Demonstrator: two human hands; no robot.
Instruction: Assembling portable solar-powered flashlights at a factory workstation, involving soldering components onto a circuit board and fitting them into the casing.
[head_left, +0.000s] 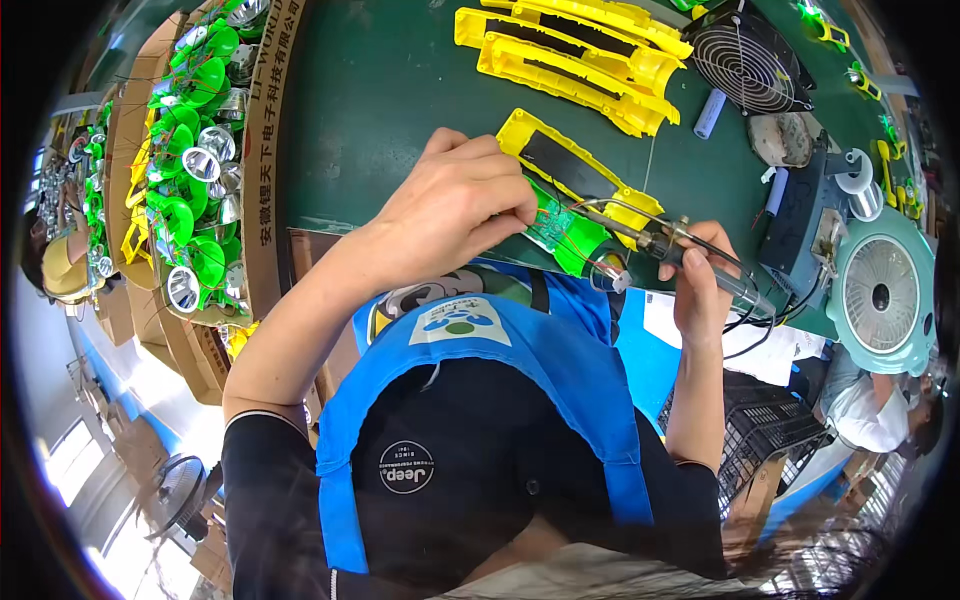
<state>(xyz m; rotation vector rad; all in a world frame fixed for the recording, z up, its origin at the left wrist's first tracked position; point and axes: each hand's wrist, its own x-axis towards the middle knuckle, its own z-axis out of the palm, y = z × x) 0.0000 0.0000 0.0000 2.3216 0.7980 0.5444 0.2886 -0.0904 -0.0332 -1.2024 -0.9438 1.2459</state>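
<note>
At the table's near edge lies a green lamp housing with a green circuit board and thin red wires. A clear round lamp end points toward my right hand. My left hand is closed, thumb and fingertips pinched at the board's left end; what is between them is hidden. My right hand grips a soldering iron, its thin tip reaching left over the board. Just beyond the board lies a yellow half shell with a dark inner strip.
Several yellow shells lie at the far side. On the left, a cardboard box holds green lamp parts with reflectors. On the right are a black fan, a blue soldering station, a solder spool and a teal fan.
</note>
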